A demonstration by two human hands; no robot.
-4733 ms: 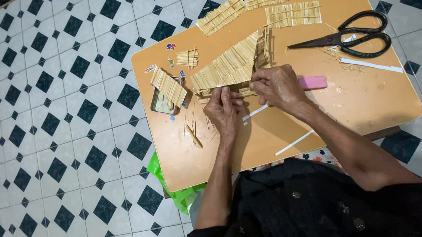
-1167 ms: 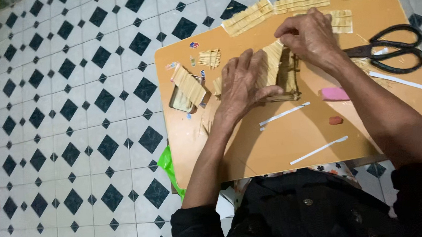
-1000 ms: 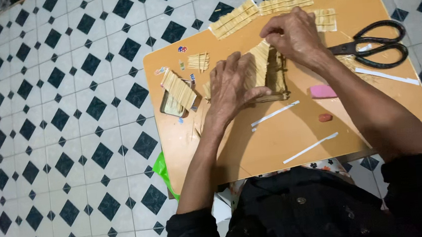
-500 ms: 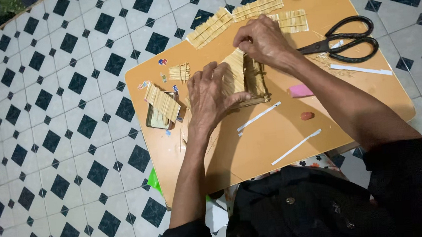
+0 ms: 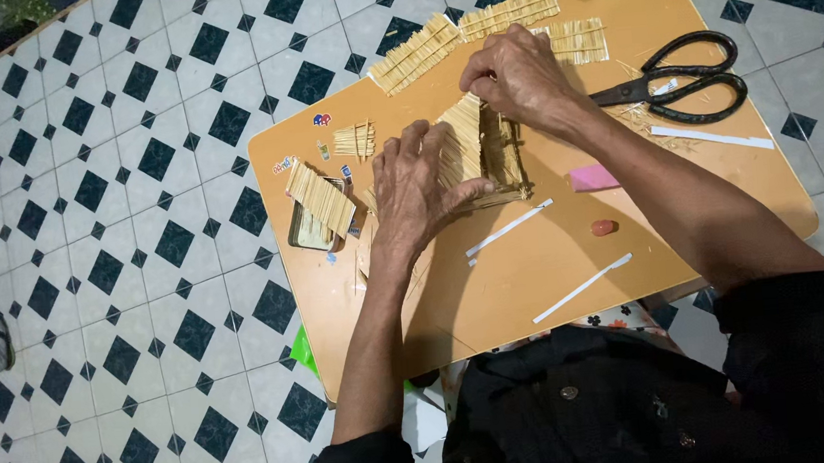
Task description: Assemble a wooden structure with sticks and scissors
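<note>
A small model house made of thin wooden sticks stands on the low orange table. My left hand lies flat against its left slope, fingers spread, pressing on the stick panel. My right hand grips the top far edge of the house from above. Both hands hold the model between them. Parts of the house are hidden under my palms.
Black scissors lie at the right rear. Flat stick panels rest along the far edge, and one lies on a small tin at the left. A pink eraser, white paper strips and a small red bit lie nearby. Black-and-white tiled floor surrounds the table.
Since the earliest frame both hands have shifted from a flat stick panel to an upright stick house. In the last second the hands stay on it; only the camera view drifts.
</note>
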